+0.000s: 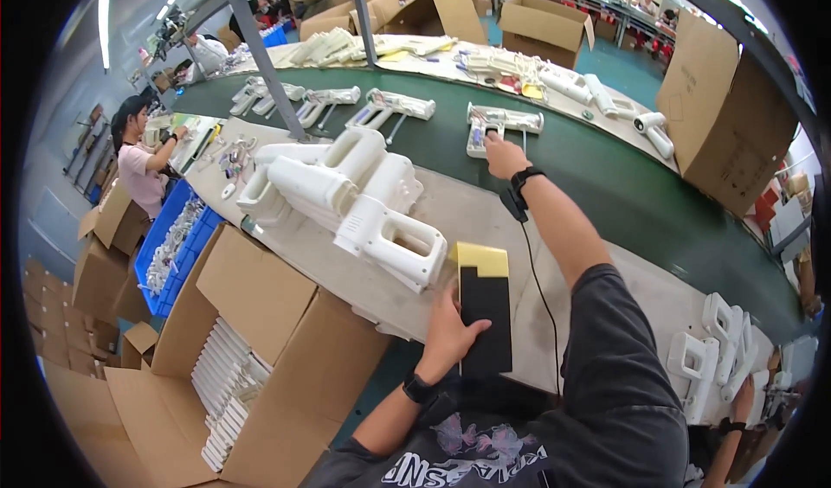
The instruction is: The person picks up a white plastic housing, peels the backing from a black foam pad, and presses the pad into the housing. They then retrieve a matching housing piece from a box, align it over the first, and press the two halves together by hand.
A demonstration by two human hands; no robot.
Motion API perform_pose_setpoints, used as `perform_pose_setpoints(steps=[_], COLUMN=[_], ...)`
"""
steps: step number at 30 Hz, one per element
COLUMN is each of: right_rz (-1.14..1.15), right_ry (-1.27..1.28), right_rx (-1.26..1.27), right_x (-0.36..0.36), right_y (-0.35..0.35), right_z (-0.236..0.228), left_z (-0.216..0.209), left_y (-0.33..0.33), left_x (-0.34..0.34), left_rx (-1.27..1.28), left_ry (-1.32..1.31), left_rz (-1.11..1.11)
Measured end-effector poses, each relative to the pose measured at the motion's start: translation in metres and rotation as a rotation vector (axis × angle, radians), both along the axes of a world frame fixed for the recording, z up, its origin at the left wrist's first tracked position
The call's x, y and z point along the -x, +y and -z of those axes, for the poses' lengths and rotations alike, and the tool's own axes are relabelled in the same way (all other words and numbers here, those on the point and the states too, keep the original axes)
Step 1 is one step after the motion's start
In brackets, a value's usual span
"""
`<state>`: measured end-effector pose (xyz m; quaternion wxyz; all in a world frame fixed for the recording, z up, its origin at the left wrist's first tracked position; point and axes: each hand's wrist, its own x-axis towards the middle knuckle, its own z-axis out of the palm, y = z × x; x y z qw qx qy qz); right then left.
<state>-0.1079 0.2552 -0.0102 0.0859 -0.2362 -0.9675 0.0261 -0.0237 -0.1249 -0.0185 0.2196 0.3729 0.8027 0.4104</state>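
My left hand [451, 326] grips the edge of a flat black rectangular sheet [487, 319], its thumb across the dark face. A yellow strip [481, 258] shows at the sheet's far end. My right hand [504, 155] reaches over the green conveyor belt, its fingers closed at a white gun-shaped plastic housing [519, 121] with its inside exposed. Something small and dark shows by those fingertips; its kind is unclear. To the left, several white gun-shaped shells [381, 215] lie piled on the bench [537, 254].
More open housings [389, 107] sit along the belt [597, 155]. An open carton [260, 315] holding stacked white parts stands at left, near a blue bin [177, 250]. Co-workers [143, 155] are at left and lower right. A cable [538, 280] trails from my right wrist.
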Motion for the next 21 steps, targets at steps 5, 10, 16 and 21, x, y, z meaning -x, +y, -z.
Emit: perform_pose_setpoints(steps=[5, 10, 16, 21], right_rz=[0.123, 0.017, -0.101, -0.208], right_ry=[0.029, 0.019, -0.074, -0.081], right_rx=[-0.013, -0.135, -0.215, -0.108], right_x=[0.010, -0.023, -0.111, -0.200], right_y=[0.004, 0.023, -0.041, -0.133], right_z=[0.019, 0.015, -0.060, -0.101], left_z=[0.015, -0.007, -0.026, -0.035], left_y=[-0.023, -0.055, -0.107, -0.112], left_x=[-0.004, -0.014, 0.003, 0.014], left_rx=[-0.191, -0.385, -0.306, -0.285], left_ry=[-0.361, -0.969, -1.218, -1.239], left_rz=[0.021, 0.185, 0.243, 0.305])
